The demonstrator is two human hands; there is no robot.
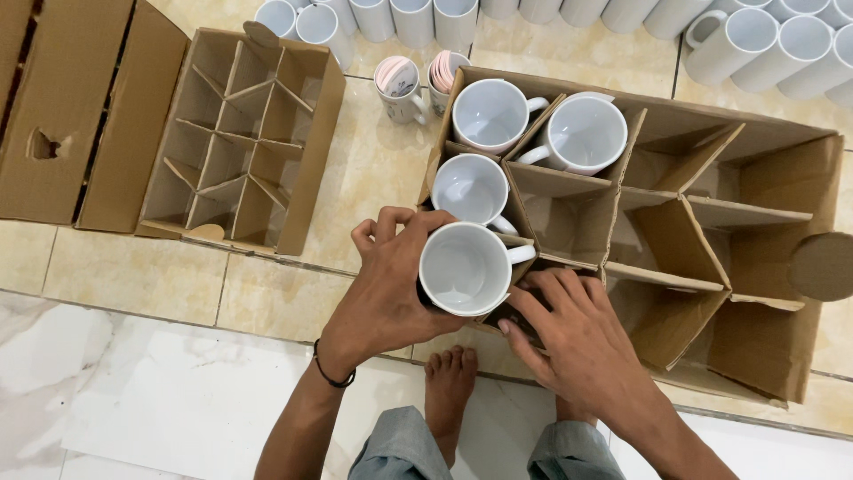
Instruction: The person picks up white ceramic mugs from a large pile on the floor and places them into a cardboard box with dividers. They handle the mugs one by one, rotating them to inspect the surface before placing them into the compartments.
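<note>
My left hand [384,284] is wrapped around a white mug [466,268], which sits at the near-left cell of an open cardboard box with dividers [755,258]. Beside it my right hand [569,329] presses on the box's near edge and divider, its fingers spread, just right of that mug. Three more white mugs stand in cells of the same box: one behind the held mug [471,188], and two at the far side [490,114], [582,132]. The remaining cells on the right are empty.
A second empty divided carton [240,133] lies on its side at the left, next to flat cardboard flaps [53,116]. Several white mugs [782,44] line the tiled floor at the back. Two pink-lined mugs [400,84] stand behind the box. My bare foot [449,391] rests below.
</note>
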